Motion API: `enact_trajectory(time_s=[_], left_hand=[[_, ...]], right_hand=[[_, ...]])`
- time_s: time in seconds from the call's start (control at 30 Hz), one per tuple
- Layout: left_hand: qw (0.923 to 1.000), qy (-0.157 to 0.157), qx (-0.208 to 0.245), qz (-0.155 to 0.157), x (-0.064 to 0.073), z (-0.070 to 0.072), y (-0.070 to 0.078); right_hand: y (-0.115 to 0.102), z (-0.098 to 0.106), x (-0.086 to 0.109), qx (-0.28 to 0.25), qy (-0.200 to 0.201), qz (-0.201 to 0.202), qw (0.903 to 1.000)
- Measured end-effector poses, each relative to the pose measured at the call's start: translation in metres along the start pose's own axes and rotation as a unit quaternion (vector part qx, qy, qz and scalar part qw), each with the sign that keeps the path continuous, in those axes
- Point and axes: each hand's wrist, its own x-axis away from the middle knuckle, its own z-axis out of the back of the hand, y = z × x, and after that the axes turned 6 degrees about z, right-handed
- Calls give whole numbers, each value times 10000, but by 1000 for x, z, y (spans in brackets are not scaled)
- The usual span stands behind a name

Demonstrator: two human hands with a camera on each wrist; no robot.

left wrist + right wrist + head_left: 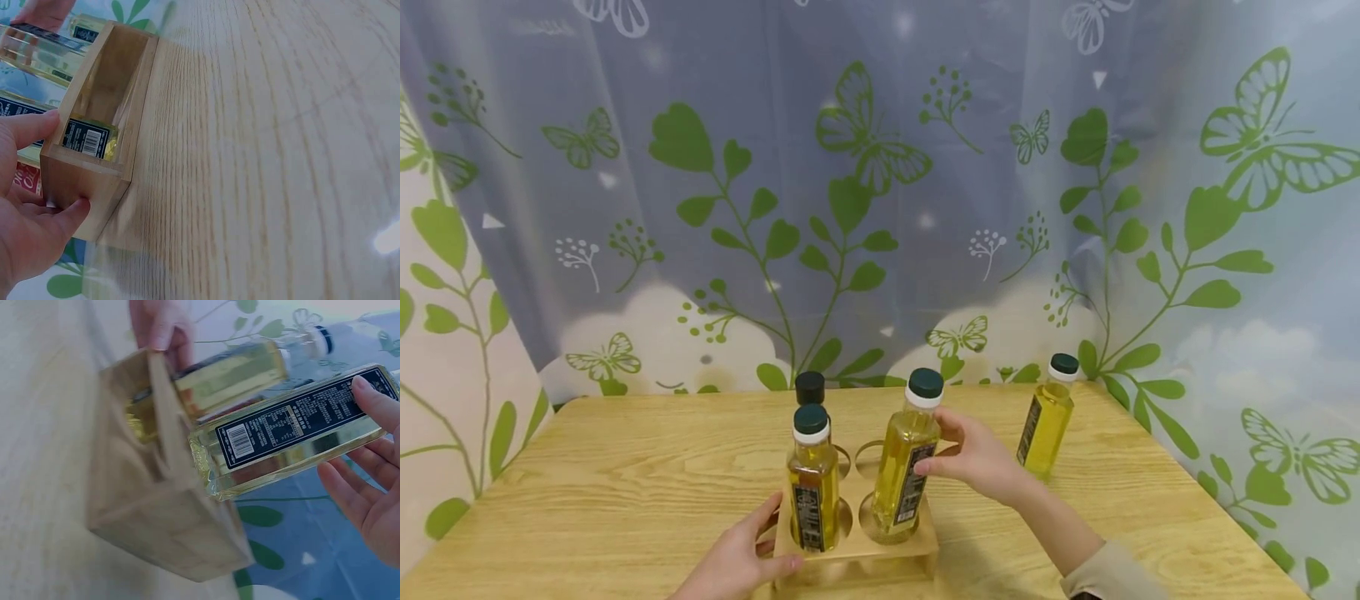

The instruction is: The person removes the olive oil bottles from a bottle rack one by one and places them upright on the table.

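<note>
My right hand (977, 457) grips a clear bottle of yellow oil (904, 467) by its side, thumb on the dark label. The bottle leans slightly, its base at the front right hole of a wooden bottle rack (857, 543). In the right wrist view, the base of this oil bottle (269, 434) is right at the rack's top board. My left hand (741, 554) holds the rack's front left corner, thumb on top and fingers along the side (37, 206). A second green-capped oil bottle (814, 483) stands in the front left hole; a black-capped bottle (810, 388) is mostly hidden behind it.
Another green-capped oil bottle (1048, 417) stands on the wooden table (647, 467) to the right, beyond my right hand. The back right hole (871, 458) of the rack is partly in view. A curtain (880, 250) with leaves and butterflies hangs behind the table.
</note>
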Motion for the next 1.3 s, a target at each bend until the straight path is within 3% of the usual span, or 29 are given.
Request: enact_trajectory(time_s=[0.4,0.7,1.0,1.2,1.3], left_hand=[[9999,4,-47,127,0,1,4],[9999,-133,41,-16,-1,1,2],[9999,7,-78,89,1,2,6],[9999,-91,-75,-35,2,2,4],[9999,-125,-65,-88,2,2,2]], right_hand=[[-8,49,14,807,837,173,9931],[2,82,47,1349,1349,-249,9813],[21,109,80,1484,1430,-684,9761],[34,120,99,1690,1362,-951,9715],[40,125,108,1839,1262,-1283,9663]])
